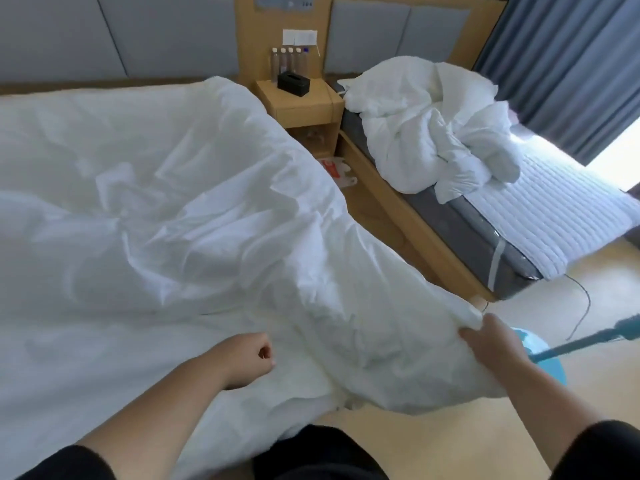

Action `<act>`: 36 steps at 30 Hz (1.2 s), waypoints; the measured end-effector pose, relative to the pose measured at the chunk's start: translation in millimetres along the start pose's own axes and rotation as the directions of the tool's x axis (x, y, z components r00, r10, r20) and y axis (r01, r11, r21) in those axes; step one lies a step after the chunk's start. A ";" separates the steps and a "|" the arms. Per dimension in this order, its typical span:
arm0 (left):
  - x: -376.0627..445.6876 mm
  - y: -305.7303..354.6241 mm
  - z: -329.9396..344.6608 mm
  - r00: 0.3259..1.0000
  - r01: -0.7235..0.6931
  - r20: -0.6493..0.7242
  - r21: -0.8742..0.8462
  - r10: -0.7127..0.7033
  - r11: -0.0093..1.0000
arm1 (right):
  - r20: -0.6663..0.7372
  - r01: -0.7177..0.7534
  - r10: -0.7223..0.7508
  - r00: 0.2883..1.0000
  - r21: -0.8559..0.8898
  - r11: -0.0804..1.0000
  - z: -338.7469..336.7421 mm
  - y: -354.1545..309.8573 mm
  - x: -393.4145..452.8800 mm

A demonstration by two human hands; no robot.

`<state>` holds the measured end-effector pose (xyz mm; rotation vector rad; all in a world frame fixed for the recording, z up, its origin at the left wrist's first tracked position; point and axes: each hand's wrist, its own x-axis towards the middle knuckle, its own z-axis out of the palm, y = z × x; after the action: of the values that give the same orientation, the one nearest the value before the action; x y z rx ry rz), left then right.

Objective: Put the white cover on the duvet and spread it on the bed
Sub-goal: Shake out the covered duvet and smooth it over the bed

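Note:
A white covered duvet (166, 209) lies wrinkled over the near bed (52, 393), reaching from the headboard side to the foot. Its right foot corner (464, 317) is lifted off the bed and stretched out over the floor, with my right hand (491, 341) shut on it. My left hand (249, 351) hovers over the duvet near the foot edge, fingers curled into a loose fist with nothing in them. Whether an inner duvet fills the cover evenly cannot be told.
A wooden nightstand (301, 105) with a black tissue box (293, 83) and several bottles stands between the beds. The second bed (519, 216) at right carries a heap of white bedding (429, 133). A blue mop handle (588, 341) and blue bucket lie by my right hand. Curtains (568, 64) hang at far right.

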<state>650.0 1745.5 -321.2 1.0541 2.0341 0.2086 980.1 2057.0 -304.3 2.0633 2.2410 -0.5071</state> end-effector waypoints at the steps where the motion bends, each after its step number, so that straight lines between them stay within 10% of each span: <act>1: -7.5 -0.9 15.8 1.000 0.005 0.016 -0.027 -0.005 1.000 | -0.019 -0.018 0.017 1.000 -0.024 1.000 2.4 2.4 -3.6; 10: -67.9 -20.6 94.9 0.983 0.171 0.084 -0.139 -0.160 0.975 | 0.263 0.300 -0.238 0.935 -0.228 0.926 56.5 -18.1 -56.1; 17: -125.7 -39.6 103.5 0.930 0.355 -0.005 -0.254 -0.369 0.900 | 0.678 0.730 -0.481 0.556 -0.120 0.673 143.8 -80.8 -119.4; 27: -283.6 -124.5 158.1 0.734 0.489 -0.095 -0.613 -0.673 0.620 | 0.722 0.982 -0.691 0.038 0.101 0.160 205.0 -234.2 -298.1; 36: -422.9 -269.8 225.2 0.598 0.476 -0.060 -0.776 -0.799 0.414 | 0.845 1.000 -0.535 -0.004 0.015 0.016 295.5 -278.8 -474.6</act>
<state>784.0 1212.8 -347.0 -0.3818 2.2782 0.7754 704.7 1505.3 -404.5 -0.2499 2.3088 -0.2779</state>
